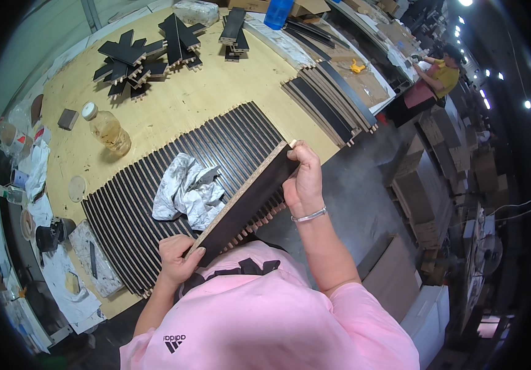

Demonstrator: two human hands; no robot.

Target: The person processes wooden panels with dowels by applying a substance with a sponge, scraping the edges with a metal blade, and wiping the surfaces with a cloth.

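A dark board with a raw particleboard edge is held up slantwise between my two hands, its far end higher in the picture. My left hand grips its near end, the thumb pressed on the dark face. At the other end my right hand closes round the corner. Under and beyond the board, a long row of dark slats stands packed side by side on the table, with dowel pegs at their ends. A crumpled, stained white cloth lies on the row.
Loose dark slats are piled at the back of the wooden table. A jar of amber liquid stands left of the row; a small dark block lies near it. More long boards hang over the right edge. A co-worker stands farther right.
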